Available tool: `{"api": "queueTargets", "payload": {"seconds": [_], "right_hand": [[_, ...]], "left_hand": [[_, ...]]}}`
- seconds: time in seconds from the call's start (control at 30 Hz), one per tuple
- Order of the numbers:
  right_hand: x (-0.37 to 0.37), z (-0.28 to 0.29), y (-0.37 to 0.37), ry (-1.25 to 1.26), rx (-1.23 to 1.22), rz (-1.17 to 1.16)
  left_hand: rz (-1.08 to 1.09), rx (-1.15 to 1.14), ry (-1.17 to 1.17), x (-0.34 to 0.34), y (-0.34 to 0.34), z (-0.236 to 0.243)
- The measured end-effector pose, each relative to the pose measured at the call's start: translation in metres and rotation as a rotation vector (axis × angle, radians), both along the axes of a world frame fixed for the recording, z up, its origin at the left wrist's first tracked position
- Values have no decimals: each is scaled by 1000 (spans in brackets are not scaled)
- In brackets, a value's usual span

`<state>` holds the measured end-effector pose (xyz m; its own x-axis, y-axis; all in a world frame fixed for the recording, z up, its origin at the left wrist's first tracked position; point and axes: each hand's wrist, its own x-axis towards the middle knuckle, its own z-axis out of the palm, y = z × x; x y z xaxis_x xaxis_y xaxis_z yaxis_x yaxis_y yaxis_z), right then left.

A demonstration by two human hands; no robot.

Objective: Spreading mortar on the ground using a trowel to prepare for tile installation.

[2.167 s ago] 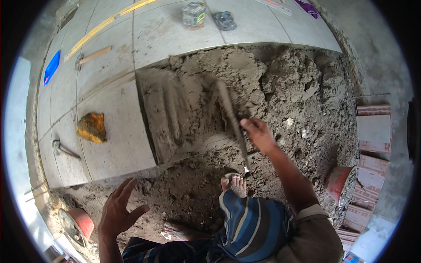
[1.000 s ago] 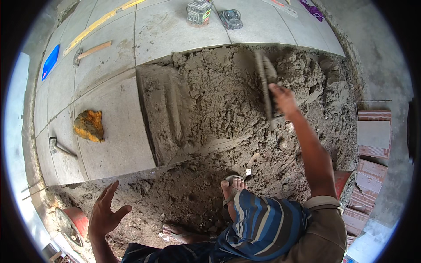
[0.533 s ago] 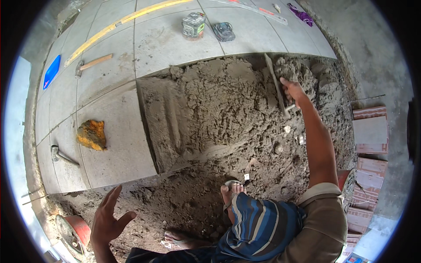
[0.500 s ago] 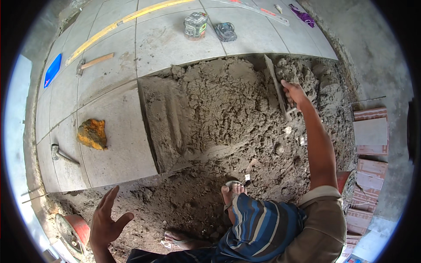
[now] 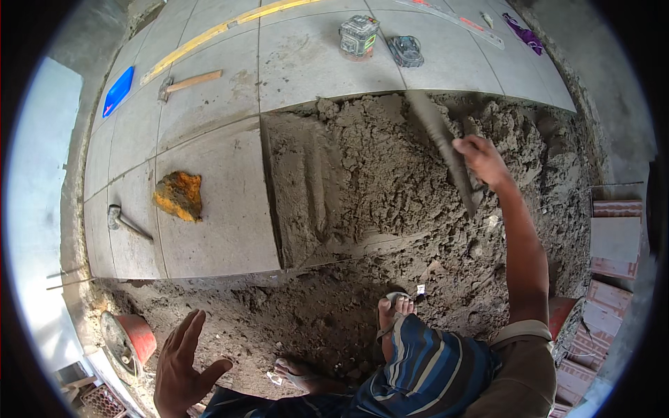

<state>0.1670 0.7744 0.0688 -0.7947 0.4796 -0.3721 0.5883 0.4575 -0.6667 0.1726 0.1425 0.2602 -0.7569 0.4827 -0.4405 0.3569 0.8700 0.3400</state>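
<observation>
Grey floor tiles (image 5: 209, 230) run across the far and left side of the room, and in front of me lies a wide bed of damp mortar (image 5: 390, 181) filling the part not tiled. My right hand (image 5: 483, 159) is stretched out over that bed, fingers clenched around the handle of a long trowel (image 5: 440, 143), whose blade slants up and away toward the edge of the laid tiles. The blade rests on the lumpy mortar near the far tile line. To its left a strip of mortar beside the tile edge looks combed smooth. My left hand (image 5: 182, 362) hangs low by my knee, fingers spread and grasping nothing, just above the rough ground. A red bucket (image 5: 125, 343) sits just beside it.

On the tiles lie an orange sponge (image 5: 179, 196), a mallet (image 5: 124, 221), a hammer (image 5: 187, 82) and a blue float (image 5: 118, 90), all well apart from the mortar work. Bricks (image 5: 613, 240) are stacked at my right.

I judge I am spreading and levelling the bed; the next stroke needs a flat, steady drag across the lumps.
</observation>
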Motion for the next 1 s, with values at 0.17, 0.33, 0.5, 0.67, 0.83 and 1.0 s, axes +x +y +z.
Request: {"api": "queueTargets", "payload": {"seconds": [0.17, 0.33, 0.5, 0.67, 0.83, 1.0], "right_hand": [[-66, -29, -14, 148, 245, 253], [-108, -24, -64, -119, -119, 212], [-98, -17, -98, -173, -24, 293], [-67, -19, -140, -224, -17, 617], [-25, -43, -157, -75, 179, 618], [3, -4, -180, 30, 466, 731]], "left_hand": [[85, -28, -129, 31, -5, 16], [296, 28, -253, 55, -26, 12], [189, -42, -281, 30, -21, -3], [-98, -16, -8, 21, 14, 26], [-173, 145, -157, 11, 15, -16], [9, -78, -313, 18, -23, -31]]}}
